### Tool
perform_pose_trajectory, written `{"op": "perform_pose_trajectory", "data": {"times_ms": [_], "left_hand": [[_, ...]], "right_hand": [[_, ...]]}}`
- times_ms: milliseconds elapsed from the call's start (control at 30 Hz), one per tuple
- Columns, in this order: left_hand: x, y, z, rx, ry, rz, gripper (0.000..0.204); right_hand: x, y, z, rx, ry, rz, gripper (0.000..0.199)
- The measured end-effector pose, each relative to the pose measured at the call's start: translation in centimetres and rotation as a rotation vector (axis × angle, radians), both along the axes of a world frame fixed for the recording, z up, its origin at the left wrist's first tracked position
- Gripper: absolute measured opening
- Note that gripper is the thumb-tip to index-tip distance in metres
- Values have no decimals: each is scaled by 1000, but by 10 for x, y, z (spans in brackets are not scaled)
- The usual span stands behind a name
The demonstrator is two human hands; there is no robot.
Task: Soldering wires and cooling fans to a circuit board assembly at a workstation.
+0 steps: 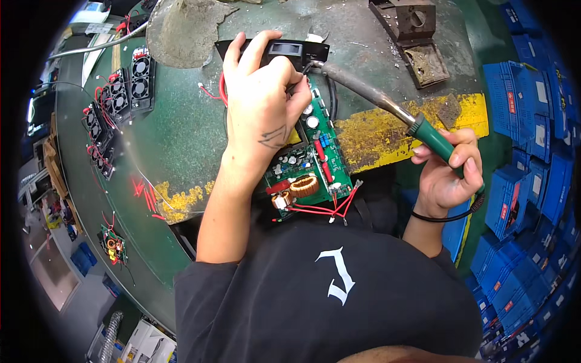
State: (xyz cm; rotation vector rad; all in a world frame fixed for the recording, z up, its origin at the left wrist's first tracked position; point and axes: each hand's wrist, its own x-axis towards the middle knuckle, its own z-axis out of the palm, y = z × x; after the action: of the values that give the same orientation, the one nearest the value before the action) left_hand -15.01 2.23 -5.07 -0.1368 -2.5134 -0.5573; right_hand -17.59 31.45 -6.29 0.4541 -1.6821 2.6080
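My right hand (449, 178) grips the green handle of a soldering iron (434, 139), its fingers wrapped round it. The iron's long metal shaft slants up to the left, and its tip meets the back of a black panel (316, 52) beside my left fingertips. My left hand (259, 91) holds that panel, fingers over its edge and thumb and forefinger bent together near the tip. Whatever may be pinched between them is hidden. Under my left hand lies a green circuit board (336, 166) with copper coils (304, 186), capacitors and red wires (324, 210) at its near end.
Fan units (141, 78) with red wires stand at the left, with a small coil board (113, 245) nearer. Loose red pieces (144, 195) lie on the green bench. A rusty metal iron stand (417, 42) sits far right; blue bins (514, 97) line the right side.
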Motion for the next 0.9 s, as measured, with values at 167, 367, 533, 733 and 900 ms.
{"op": "perform_pose_trajectory", "data": {"times_ms": [167,367,533,733,900], "left_hand": [[0,-1,0,-21,-3,2,16],[-1,0,-1,-34,0,10,16],[-1,-1,-1,-25,6,8,17],[-1,-1,-2,-25,5,1,17],[-1,-2,-3,13,22,-4,17]], "right_hand": [[-3,2,1,-12,-13,8,32],[-5,3,0,-18,-5,24,32],[-4,3,0,-5,0,20,32],[-3,3,1,13,-3,15,32],[-3,4,4,42,23,22,32]]}}
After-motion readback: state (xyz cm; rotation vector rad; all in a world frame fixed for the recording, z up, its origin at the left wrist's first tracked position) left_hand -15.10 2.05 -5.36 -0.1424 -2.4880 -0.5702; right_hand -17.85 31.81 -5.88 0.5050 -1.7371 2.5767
